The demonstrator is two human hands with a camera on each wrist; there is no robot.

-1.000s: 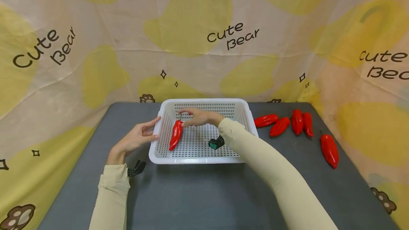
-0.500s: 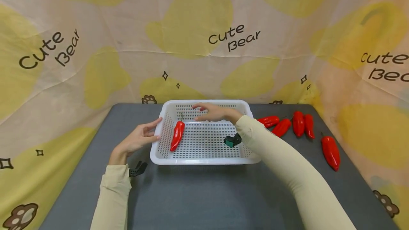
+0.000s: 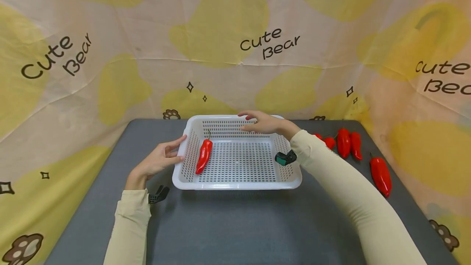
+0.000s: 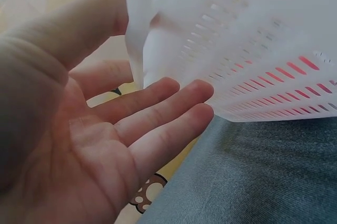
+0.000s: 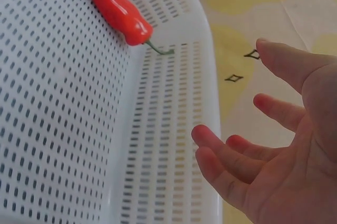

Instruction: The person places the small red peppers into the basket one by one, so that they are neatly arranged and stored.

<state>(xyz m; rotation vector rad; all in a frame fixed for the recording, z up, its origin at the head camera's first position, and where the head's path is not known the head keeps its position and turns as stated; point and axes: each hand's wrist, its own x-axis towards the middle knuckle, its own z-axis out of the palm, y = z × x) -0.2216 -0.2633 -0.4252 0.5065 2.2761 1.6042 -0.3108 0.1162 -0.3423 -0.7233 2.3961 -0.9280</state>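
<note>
A white perforated plastic basket [image 3: 237, 185] stands on the grey table. Inside, at its left end, lies one red chili pepper [image 3: 204, 156] with a green stem, seen from nearer as the pepper [image 5: 117, 9] in the right wrist view. My left hand [image 3: 158, 158] touches the basket's left rim with extended fingers; up close, the relaxed left hand [image 4: 105, 129] has its fingers against the outer wall. Over the basket's back right part hovers my right hand [image 3: 266, 122], holding nothing. In the right wrist view the right hand [image 5: 268, 155] has loosely spread fingers beside the rim.
Several more red chili peppers lie on the table right of the basket, including an upright-lying pepper [image 3: 343, 143] and a separate pepper [image 3: 381, 176] near the right edge. My right sleeve partly covers two of them. A patterned cloth [image 3: 220, 32] hangs behind the table.
My right hand has left the pepper in the basket and moved right and up across it, its sleeve now covering part of the pepper group. My left hand stays at the left rim.
</note>
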